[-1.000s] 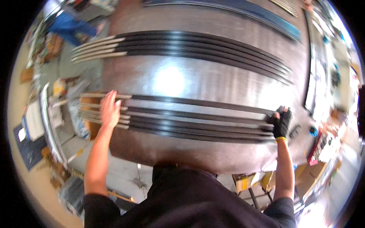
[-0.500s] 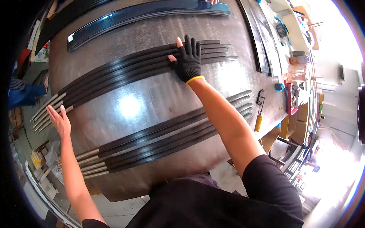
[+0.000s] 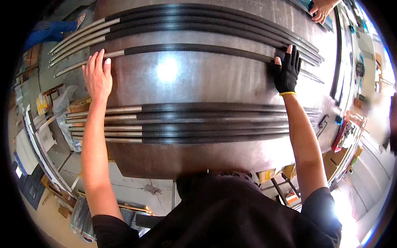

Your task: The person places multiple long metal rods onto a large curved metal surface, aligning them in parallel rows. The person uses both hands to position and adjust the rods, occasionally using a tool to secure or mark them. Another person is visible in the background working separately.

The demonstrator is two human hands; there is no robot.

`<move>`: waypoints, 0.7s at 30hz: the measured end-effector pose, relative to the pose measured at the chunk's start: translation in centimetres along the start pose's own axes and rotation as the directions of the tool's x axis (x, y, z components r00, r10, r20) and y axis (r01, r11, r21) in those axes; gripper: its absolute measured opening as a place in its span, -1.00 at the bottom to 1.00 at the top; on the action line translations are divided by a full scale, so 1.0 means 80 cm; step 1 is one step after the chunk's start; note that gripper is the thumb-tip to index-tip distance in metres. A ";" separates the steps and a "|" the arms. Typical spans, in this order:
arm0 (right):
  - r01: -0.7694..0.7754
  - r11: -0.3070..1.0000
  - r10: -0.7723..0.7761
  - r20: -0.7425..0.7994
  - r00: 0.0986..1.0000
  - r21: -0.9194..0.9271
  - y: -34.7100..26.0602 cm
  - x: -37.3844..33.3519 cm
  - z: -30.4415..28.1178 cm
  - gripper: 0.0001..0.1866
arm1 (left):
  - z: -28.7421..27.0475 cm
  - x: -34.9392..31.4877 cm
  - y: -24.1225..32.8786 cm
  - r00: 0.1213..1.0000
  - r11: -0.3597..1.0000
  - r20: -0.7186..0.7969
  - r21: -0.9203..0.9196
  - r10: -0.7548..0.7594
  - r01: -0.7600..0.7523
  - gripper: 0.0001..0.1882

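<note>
Several long thin metal rods with black sleeves and bare silvery ends lie in two rows on a dark metal table. One single rod [image 3: 198, 48] lies apart, just nearer than the far row of rods [image 3: 194, 22]. My bare left hand [image 3: 98, 78] has its fingers stretched out over the silvery left end of that single rod. Across its black right end lies my right hand [image 3: 288, 72], in a black glove with thumb and a fingertip bare, fingers extended. Nearer to me is the second row of rods [image 3: 198, 123], under my right forearm.
The dark metal table [image 3: 194, 159] has its front edge close to my body. Another person's hand [image 3: 324, 9] rests at the far right. A foot [image 3: 80, 20] shows at the far left. Dark strips [image 3: 338, 58] and a red tray [image 3: 340, 136] lie along the right side.
The single rod has come away from the far row, towards me. My right hand has gone along to the rods' right ends. The view has turned, and both rows look straighter.
</note>
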State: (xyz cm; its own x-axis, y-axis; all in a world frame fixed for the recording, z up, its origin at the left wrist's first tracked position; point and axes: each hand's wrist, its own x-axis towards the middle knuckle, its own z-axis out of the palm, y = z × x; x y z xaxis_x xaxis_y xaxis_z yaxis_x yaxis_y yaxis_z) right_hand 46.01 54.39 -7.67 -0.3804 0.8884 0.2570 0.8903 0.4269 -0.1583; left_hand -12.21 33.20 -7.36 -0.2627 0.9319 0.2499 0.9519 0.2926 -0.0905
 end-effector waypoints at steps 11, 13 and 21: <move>0.099 0.979 -0.129 0.165 0.978 0.181 -0.039 -0.060 -0.084 -0.39 | -0.036 -0.011 -0.049 0.919 0.930 0.265 -0.303 0.292 -0.208 -0.50; 0.156 0.965 -0.201 0.214 0.956 0.211 -0.038 -0.063 -0.082 -0.39 | -0.036 -0.014 -0.049 0.913 0.911 0.247 -0.343 0.324 -0.230 -0.52; 0.079 0.973 -0.116 0.165 0.979 0.217 -0.026 -0.076 -0.070 -0.65 | -0.048 -0.028 -0.039 0.923 0.899 0.162 -0.338 0.348 -0.280 -0.71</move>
State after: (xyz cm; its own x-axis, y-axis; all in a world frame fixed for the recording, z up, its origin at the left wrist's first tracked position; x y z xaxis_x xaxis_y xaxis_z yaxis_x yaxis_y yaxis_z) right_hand 47.87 47.17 -3.53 -0.5169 0.8486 0.1128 0.7821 0.5218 -0.3406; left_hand -14.00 29.42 -3.96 0.0633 0.9971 0.0428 0.9822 -0.0699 0.1744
